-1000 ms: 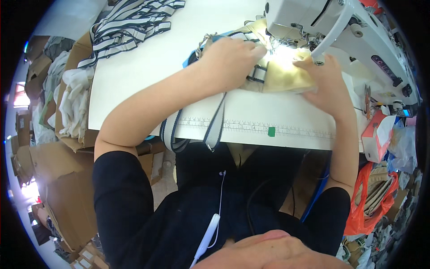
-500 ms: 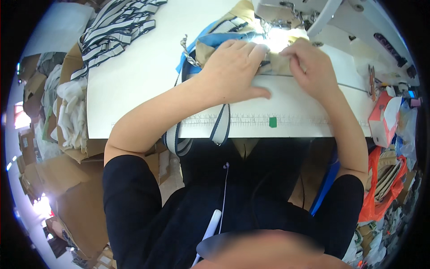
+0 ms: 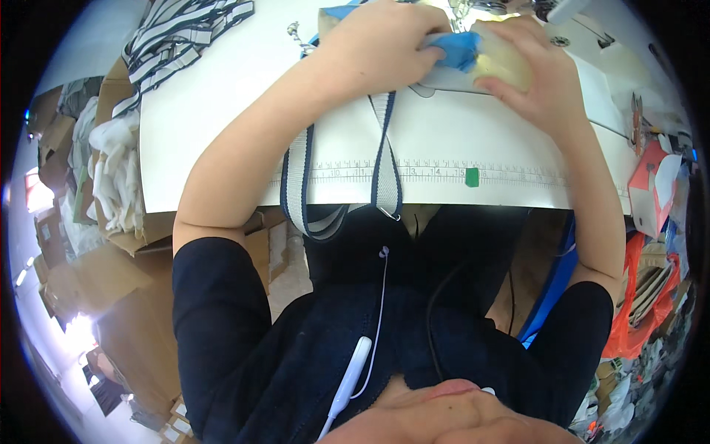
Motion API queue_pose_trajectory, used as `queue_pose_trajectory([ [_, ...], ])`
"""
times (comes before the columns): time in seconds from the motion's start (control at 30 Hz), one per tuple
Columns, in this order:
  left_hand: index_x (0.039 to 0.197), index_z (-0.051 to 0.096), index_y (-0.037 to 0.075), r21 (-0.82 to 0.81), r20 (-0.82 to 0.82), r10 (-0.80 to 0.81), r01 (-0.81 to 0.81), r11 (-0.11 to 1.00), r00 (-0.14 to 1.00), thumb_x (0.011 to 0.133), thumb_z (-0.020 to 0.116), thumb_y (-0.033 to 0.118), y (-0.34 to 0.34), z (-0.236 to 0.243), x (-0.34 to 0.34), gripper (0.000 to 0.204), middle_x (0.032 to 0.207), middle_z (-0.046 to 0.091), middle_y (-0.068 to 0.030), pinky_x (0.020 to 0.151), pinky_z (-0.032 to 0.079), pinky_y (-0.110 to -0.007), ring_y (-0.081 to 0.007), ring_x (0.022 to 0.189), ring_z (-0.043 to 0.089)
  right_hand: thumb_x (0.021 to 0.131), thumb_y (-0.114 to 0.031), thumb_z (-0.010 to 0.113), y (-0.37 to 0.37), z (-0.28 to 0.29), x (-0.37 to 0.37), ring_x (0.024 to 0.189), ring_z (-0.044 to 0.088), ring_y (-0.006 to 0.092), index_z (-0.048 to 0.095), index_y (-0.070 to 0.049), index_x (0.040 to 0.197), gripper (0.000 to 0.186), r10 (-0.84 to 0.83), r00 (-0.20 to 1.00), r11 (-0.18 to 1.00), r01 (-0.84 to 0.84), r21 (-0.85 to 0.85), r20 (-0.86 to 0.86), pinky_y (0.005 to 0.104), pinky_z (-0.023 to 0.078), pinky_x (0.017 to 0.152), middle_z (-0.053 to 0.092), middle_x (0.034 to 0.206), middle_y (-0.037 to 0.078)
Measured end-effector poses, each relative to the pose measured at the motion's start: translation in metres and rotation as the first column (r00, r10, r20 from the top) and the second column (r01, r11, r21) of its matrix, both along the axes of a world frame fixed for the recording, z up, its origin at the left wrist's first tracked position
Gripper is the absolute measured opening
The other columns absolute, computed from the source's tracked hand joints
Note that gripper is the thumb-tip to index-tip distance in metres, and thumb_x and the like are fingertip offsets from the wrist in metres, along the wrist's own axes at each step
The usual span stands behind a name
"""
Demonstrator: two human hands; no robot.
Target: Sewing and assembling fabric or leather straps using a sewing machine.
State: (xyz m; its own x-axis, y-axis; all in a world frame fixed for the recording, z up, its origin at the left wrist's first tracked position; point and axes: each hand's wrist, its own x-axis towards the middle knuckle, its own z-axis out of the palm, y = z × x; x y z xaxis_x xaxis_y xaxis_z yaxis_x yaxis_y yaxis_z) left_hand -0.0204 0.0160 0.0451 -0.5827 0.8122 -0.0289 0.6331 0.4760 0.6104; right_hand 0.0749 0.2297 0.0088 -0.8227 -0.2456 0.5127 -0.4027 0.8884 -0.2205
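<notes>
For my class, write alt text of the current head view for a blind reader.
A person's left hand and right hand hold blue and yellow fabric at a sewing machine; a grey strap hangs off the table, striped straps piled upper left.

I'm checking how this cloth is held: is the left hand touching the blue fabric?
Touching: in the head view, the left hand has its thumb against the blue fabric.
</notes>
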Motion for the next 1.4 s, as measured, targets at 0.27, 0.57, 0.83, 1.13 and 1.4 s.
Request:
queue_pose_trajectory([
  [0.27, 0.105, 0.069, 0.009, -0.029, -0.384, -0.104, 0.101, 0.994, 0.918, 0.086, 0.062, 0.009, -0.001, -0.018, 0.008, 0.02, 0.083, 0.071, -0.0126, 0.069, 0.055, -0.031, -0.0255, 0.073, 0.07, 0.08, -0.022, 0.075, -0.005, -0.016, -0.009, 0.08, 0.062, 0.0227, 0.067, -0.007, 0.099, 0.025, 0.094, 0.989, 0.983, -0.075, -0.166, 0.111, 0.0295, 0.048, 0.071, 0.067, 0.095, 0.006],
  [0.57, 0.109, 0.07, 0.012, -0.015, -0.405, -0.051, 0.049, 0.999, 0.913, 0.083, 0.057, 0.001, -0.011, -0.012, 0.003, 0.031, 0.092, 0.071, -0.0106, 0.072, 0.055, -0.032, -0.0243, 0.078, 0.069, 0.09, -0.014, 0.065, 0.008, -0.015, -0.008, 0.068, 0.055, 0.0114, 0.065, -0.003, 0.088, 0.011, 0.111, 0.978, 0.896, -0.023, -0.443, 0.174, 0.0234, 0.044, 0.065, 0.063, 0.078, 0.002],
  [0.83, 0.09, 0.069, 0.001, -0.097, -0.069, -0.131, 0.124, 0.988, 0.989, 0.077, 0.056, 0.0, -0.007, 0.022, 0.0, 0.019, 0.086, 0.069, -0.0192, 0.075, 0.052, -0.04, -0.0343, 0.082, 0.066, 0.081, -0.025, 0.076, -0.018, -0.011, -0.01, 0.07, 0.061, 0.0179, 0.067, -0.007, 0.098, 0.026, 0.022, 1.0, 0.896, -0.022, -0.444, -0.004, 0.0307, 0.048, 0.068, 0.066, 0.08, 0.004],
  [1.13, 0.089, 0.068, 0.0, -0.145, -0.094, -0.124, 0.11, 0.983, 0.988, 0.078, 0.055, 0.0, -0.005, 0.028, 0.005, 0.017, 0.083, 0.068, -0.0198, 0.074, 0.052, -0.04, -0.033, 0.081, 0.066, 0.078, -0.022, 0.077, -0.012, -0.02, -0.007, 0.066, 0.06, 0.0254, 0.065, -0.007, 0.089, 0.022, -0.078, 0.937, 0.959, 0.164, -0.233, 0.339, 0.0358, 0.049, 0.067, 0.064, 0.073, 0.008],
  [1.4, 0.094, 0.069, 0.002, -0.069, -0.374, -0.177, 0.163, 0.984, 0.911, 0.078, 0.057, 0.002, -0.005, 0.008, 0.005, 0.02, 0.083, 0.068, -0.0169, 0.073, 0.053, -0.039, -0.0307, 0.08, 0.068, 0.072, -0.007, 0.071, 0.002, -0.015, -0.014, 0.08, 0.062, 0.0196, 0.064, -0.012, 0.09, 0.02, 0.015, 0.999, 0.991, -0.009, 0.134, -0.041, 0.0319, 0.046, 0.075, 0.063, 0.085, -0.001],
])
